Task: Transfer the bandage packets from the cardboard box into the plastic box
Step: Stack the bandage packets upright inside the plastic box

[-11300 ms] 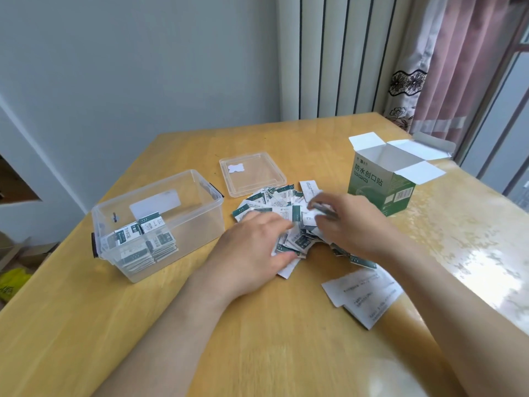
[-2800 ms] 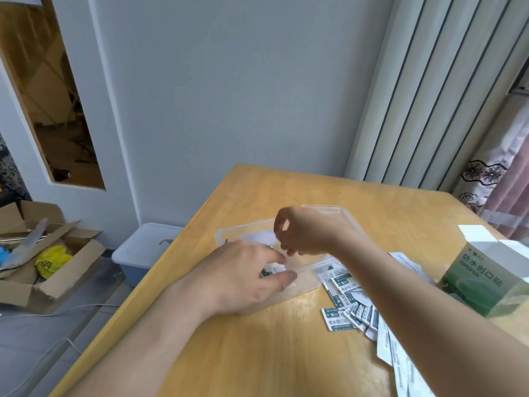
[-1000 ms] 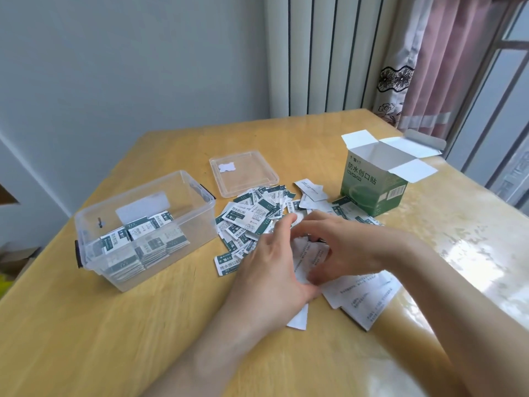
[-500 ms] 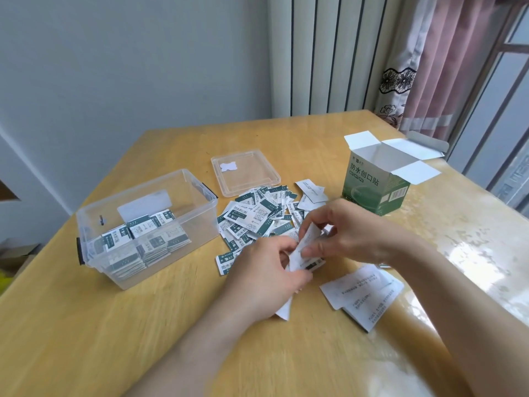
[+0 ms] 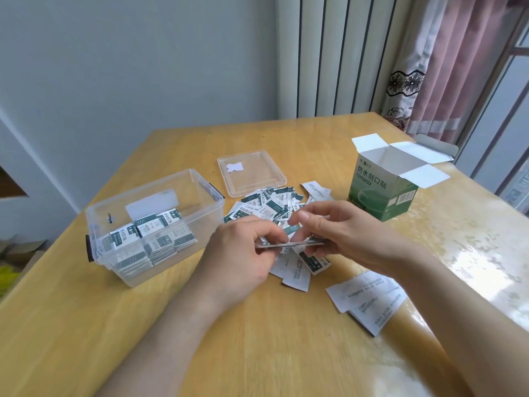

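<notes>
Above the wooden table near curtains, left hand and right hand pinch seemingly 1 packet stack.

A pale blue-grey wall is running behind the wooden counter and is meeting a white ribbed panel with dark vertical grooves at the far side. To the right, a pink curtain with a dark lace-patterned band is hanging beside a window. Daylight is glaring off the counter's glossy right part, and a brownish opening is showing in the wall at the left edge.
</notes>
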Tool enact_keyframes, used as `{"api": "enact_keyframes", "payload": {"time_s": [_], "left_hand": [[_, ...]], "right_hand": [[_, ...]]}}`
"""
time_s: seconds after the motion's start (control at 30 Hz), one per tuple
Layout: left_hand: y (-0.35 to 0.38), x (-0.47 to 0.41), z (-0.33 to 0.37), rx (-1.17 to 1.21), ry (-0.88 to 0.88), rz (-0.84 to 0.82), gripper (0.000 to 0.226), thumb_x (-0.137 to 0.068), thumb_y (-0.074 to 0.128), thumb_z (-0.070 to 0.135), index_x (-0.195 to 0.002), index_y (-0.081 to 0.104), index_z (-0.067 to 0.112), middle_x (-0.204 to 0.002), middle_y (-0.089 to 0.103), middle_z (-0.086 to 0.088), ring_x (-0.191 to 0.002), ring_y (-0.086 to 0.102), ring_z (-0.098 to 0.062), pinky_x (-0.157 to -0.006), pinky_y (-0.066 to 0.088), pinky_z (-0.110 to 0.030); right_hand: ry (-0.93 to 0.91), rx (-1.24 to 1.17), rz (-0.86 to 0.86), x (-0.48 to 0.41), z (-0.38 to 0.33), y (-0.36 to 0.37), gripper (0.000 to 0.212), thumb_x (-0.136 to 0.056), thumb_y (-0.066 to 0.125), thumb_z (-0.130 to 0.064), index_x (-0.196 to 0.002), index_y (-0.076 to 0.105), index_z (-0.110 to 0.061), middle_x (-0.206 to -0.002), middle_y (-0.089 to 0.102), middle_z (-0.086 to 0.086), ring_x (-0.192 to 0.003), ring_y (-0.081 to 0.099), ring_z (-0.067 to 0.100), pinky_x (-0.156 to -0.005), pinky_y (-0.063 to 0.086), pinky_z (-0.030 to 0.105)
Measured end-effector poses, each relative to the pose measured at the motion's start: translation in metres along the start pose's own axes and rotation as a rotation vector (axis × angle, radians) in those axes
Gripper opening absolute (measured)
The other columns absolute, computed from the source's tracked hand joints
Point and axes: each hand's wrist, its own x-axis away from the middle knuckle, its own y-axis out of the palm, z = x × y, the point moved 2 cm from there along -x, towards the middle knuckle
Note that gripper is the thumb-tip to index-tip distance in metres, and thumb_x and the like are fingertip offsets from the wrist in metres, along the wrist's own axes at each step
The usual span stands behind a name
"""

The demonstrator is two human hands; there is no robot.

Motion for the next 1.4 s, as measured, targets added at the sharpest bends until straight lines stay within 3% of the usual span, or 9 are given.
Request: {"api": "enact_keyframes", "payload": {"time_s": [0.13,0.37,0.5,0.63,0.77,0.93,1.1,1.27,1.4], "left_hand": [[0.007,0.001,-0.002,-0.030,0.033,0.012,0.045,-0.060,0.061,-0.009,-0.078,0.060,0.032,-0.081,0.056,0.015,-0.075,0.050,0.003,-0.062,0.034,-0.009],[0.016,0.004,-0.005,-0.169,0.112,-0.018,0.050,-0.061,0.060,-0.005,-0.094,0.045,0.030,-0.097,0.045,0.015,-0.094,0.042,-0.011,-0.075,0.033,-0.016],[0.014,0.001,-0.014,-0.299,-0.093,-0.075,0.061,-0.085,0.064,0.044,-0.137,0.036,0.028,-0.139,0.041,0.010,-0.130,0.032,-0.015,-0.103,0.024,-0.019],[0.018,0.002,-0.020,-0.454,-0.241,-0.347,0.093,-0.082,0.046,0.074,-0.153,0.007,0.029,-0.162,0.004,0.003,-0.148,0.003,-0.015,-0.118,0.010,-0.034],[0.020,-0.004,-0.015,-0.602,-0.140,-0.221,0.057,-0.092,0.040,0.062,-0.134,0.040,0.023,-0.131,0.052,0.002,-0.123,0.046,-0.018,-0.094,0.038,-0.031],[0.017,-0.007,0.002,-0.767,-0.007,-0.120,0.009,-0.096,0.038,0.027,-0.092,0.043,0.022,-0.093,0.065,-0.002,-0.083,0.060,-0.027,-0.060,0.031,-0.030],[0.011,-0.008,-0.009,-0.653,0.055,0.074,0.017,-0.086,0.060,0.021,-0.069,0.058,0.019,-0.053,0.051,0.000,-0.049,0.045,-0.027,-0.047,0.026,-0.025],[-0.010,-0.007,-0.010,-0.343,0.185,0.295,0.019,-0.085,0.057,0.020,-0.067,0.061,0.013,-0.051,0.047,0.005,-0.046,0.045,-0.024,-0.043,0.038,-0.034],[-0.014,-0.003,-0.001,-0.299,0.274,0.433,0.016,-0.086,0.061,0.012,-0.071,0.064,0.010,-0.056,0.044,0.008,-0.047,0.043,-0.017,-0.046,0.036,-0.030]], "right_hand": [[-0.012,0.027,-0.012,-0.004,0.007,0.007,0.020,-0.083,0.072,-0.007,-0.102,0.068,-0.004,-0.088,0.069,0.016,-0.077,0.059,0.019,-0.074,0.048,0.027],[0.082,0.063,-0.068,-0.002,0.004,0.012,0.028,-0.077,0.076,-0.001,-0.105,0.072,-0.006,-0.083,0.072,0.015,-0.073,0.063,0.019,-0.063,0.052,0.025],[-0.096,0.538,0.408,0.001,-0.010,-0.007,0.006,-0.081,0.075,-0.014,-0.077,0.075,-0.018,-0.063,0.070,0.005,-0.043,0.053,0.013,-0.037,0.041,0.025],[-0.054,0.791,0.536,0.000,-0.008,-0.010,0.009,-0.085,0.069,-0.021,-0.077,0.065,-0.022,-0.075,0.068,-0.008,-0.065,0.063,0.013,-0.052,0.046,0.021],[-0.034,0.962,0.392,-0.004,0.002,0.003,0.006,-0.087,0.059,-0.018,-0.089,0.055,-0.022,-0.082,0.062,-0.009,-0.079,0.060,0.017,-0.070,0.052,0.035],[0.033,1.069,0.285,-0.008,0.007,0.008,0.022,-0.090,0.045,-0.011,-0.070,0.036,-0.016,-0.071,0.042,-0.001,-0.071,0.041,0.023,-0.058,0.029,0.035],[-0.019,0.872,0.411,-0.010,0.010,-0.001,0.013,-0.092,0.044,-0.010,-0.080,0.045,-0.005,-0.077,0.057,0.010,-0.071,0.053,0.031,-0.060,0.042,0.041],[0.094,0.032,0.443,-0.008,0.007,-0.001,0.036,-0.094,0.038,0.001,-0.128,0.046,-0.009,-0.091,0.073,0.012,-0.055,0.062,0.019,-0.043,0.046,0.023],[0.201,-0.538,0.379,-0.006,0.002,0.013,0.029,-0.101,0.040,-0.009,-0.129,0.043,-0.003,-0.087,0.071,0.022,-0.056,0.062,0.024,-0.045,0.050,0.027]]}}
